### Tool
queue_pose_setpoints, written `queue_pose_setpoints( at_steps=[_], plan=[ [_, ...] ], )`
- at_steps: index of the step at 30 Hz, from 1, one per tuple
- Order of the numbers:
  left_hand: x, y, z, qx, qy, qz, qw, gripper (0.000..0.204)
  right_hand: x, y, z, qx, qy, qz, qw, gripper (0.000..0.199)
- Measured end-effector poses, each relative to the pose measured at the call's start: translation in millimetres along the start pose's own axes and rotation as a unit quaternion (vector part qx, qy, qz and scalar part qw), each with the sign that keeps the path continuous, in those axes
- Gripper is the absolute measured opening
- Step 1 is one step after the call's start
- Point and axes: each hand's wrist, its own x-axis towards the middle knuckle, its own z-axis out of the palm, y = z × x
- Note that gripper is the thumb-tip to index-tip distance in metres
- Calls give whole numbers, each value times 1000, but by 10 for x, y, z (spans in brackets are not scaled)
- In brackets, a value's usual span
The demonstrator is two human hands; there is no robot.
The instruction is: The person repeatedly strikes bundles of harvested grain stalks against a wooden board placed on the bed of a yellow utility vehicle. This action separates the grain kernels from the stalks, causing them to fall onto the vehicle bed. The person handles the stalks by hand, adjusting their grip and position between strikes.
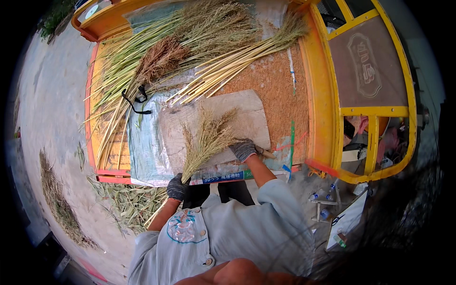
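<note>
My left hand (176,188), in a dark grey knit glove, is closed round the lower stalks of a small broomcorn bunch (203,149). The bunch's feathery seed heads fan away from me over a worn flat board (190,116). Below that hand, pale stalk ends slant down to the left. My right hand (244,150), in a matching glove, rests at the board's near right corner, beside the seed heads. Its fingers are wrapped round a tool whose short wooden handle (267,154) juts out to the right; the tool's other end is hidden.
A large pile of green broomcorn (142,52) lies far left, with a reddish head (161,57) on it. Pale stalks (232,64) lie nearby. Reddish grains (280,90) cover the orange bed's right side. A yellow metal frame (411,95) rises at right; leaf scraps (137,202) litter the ground.
</note>
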Motion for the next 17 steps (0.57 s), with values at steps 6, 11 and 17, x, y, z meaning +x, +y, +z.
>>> queue_pose_setpoints(
  at_steps=[6, 11, 17],
  plan=[
    [-160, -267, -172, -88, -26, 38, 995, 31, -28, 179, -373, 82, 48, 106, 990, 38],
    [-355, -538, -213, -26, -47, 38, 998, 31, 6, 212, -372, 98, 49, 133, 985, 38],
    [-623, -900, -581, 34, -58, 28, 997, 38, 84, 175, -270, 142, 50, 179, 972, 40]
  ],
)
